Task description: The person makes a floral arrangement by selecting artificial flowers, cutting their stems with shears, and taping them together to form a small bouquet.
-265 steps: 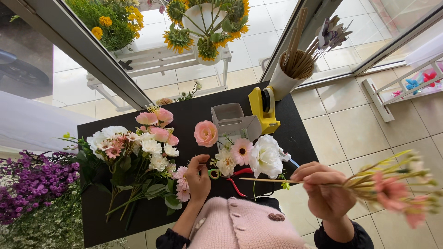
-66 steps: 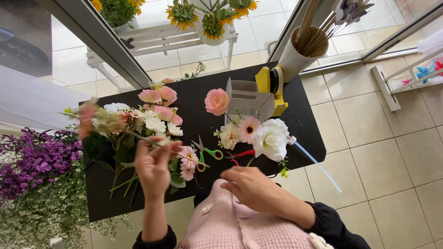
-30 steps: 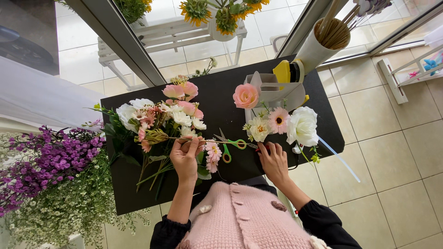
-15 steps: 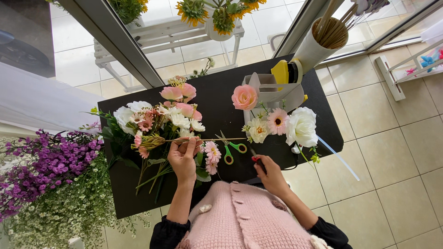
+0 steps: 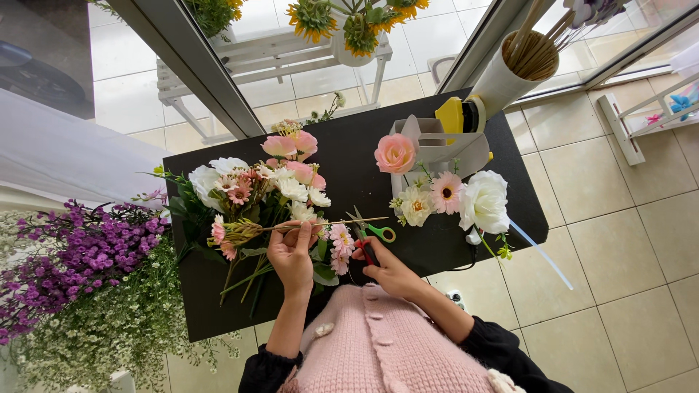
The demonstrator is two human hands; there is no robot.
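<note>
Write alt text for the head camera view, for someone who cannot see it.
Seen from above, a person's left hand holds a thin flower stem over a black table while the right hand rests on red-handled scissors. Pink and white flowers lie on the table.

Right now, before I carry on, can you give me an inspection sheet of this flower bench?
Surface: black table, on tiled floor.
Job's things: flower stem held level over a flower pile; scissors, green and red handles.
Clutter: pink rose, white flower, grey box, yellow tool.
Hands: left hand grips the stem; right hand on the red handle.
Cables: nothing seen.
Surroundings: purple flowers, sunflowers, tube of sticks.
</note>
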